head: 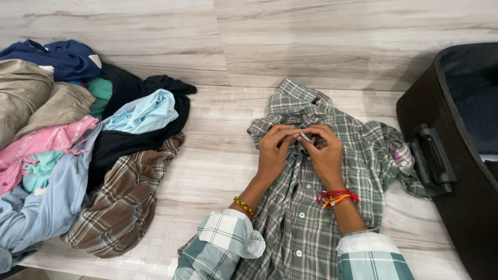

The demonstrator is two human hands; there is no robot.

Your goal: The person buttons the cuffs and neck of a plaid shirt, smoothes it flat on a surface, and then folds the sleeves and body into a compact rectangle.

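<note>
A green plaid shirt (311, 207) is lying spread at the centre, collar toward 12 o'clock. The left hand (273, 153) and right hand (324, 155) are meeting just below the collar, fingertips pressed together and pinching the placket near the top button. At 9 o'clock a clothes pile (78, 145) is crowding the left edge, leaving a bare strip between it and the shirt. At 3 o'clock an open black suitcase (456, 166) is touching the shirt's sleeve. The pale wood-grain surface (218, 166) is running out to a matching wall (311, 41) at 12 o'clock.
</note>
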